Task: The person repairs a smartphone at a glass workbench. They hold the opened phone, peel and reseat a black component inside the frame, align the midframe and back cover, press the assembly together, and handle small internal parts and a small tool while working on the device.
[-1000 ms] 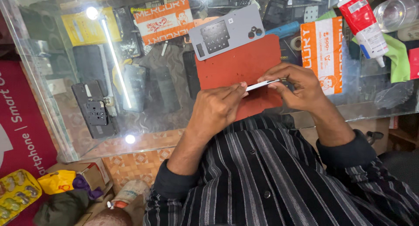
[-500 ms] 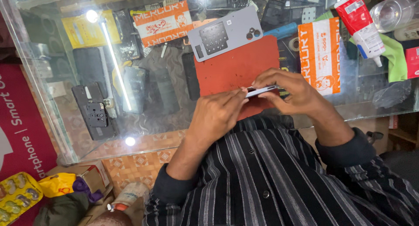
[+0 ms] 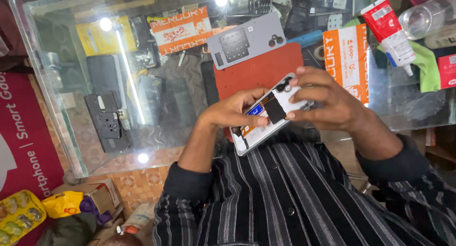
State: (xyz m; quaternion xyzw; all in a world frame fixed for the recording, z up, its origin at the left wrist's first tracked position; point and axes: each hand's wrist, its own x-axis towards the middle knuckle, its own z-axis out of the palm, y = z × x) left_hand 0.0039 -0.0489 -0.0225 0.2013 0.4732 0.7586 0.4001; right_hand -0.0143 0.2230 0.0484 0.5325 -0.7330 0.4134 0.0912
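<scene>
Both my hands hold an opened smartphone (image 3: pixel 266 118) with its back cover off, so the white frame, black flex cable and orange and blue parts inside show. My left hand (image 3: pixel 235 110) grips its lower left side, thumb on the exposed inside. My right hand (image 3: pixel 327 101) holds the upper right end near the camera holes. The phone is tilted above a red work mat (image 3: pixel 256 68) on the glass counter (image 3: pixel 71 132). A grey phone back cover (image 3: pixel 247 39) lies at the mat's far edge.
Under and on the glass lie dark phone parts (image 3: pixel 107 122), orange printed packets (image 3: pixel 180 30) (image 3: pixel 349 56), a keypad phone (image 3: pixel 249 4), a red-and-white glue tube (image 3: pixel 389 32), a green cloth (image 3: pixel 425 65) and a clear bottle (image 3: pixel 427 15). Boxes and a yellow tray (image 3: pixel 19 217) sit on the floor at left.
The phone was held edge-on between my hands; it is now turned flat, its open back facing me. The camera has moved closer.
</scene>
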